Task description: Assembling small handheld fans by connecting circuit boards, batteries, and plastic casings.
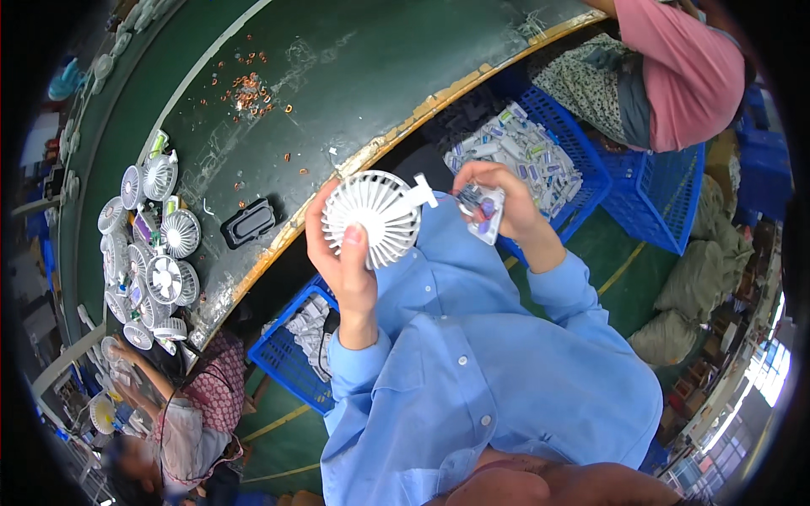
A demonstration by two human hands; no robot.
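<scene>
My left hand [353, 285] is closed around a white fan head [375, 221] with a slatted round grille, thumb pressed on its front. A short white stem sticks out of the fan head toward my right hand. In my right hand [518, 204], the fingers pinch a small white plastic housing [487, 226] with purple and dark parts inside. The two pieces are apart, both held above my lap just off the table edge. Closest to my left hand on the table lies a black oval tray [250, 223].
Several white handheld fans [160, 244] are heaped at the table's left. Copper-coloured rings [250, 94] lie scattered farther back. A blue crate [582, 169] of white casings [527, 156] stands right, another crate [283, 358] lower left. People sit at upper right and lower left.
</scene>
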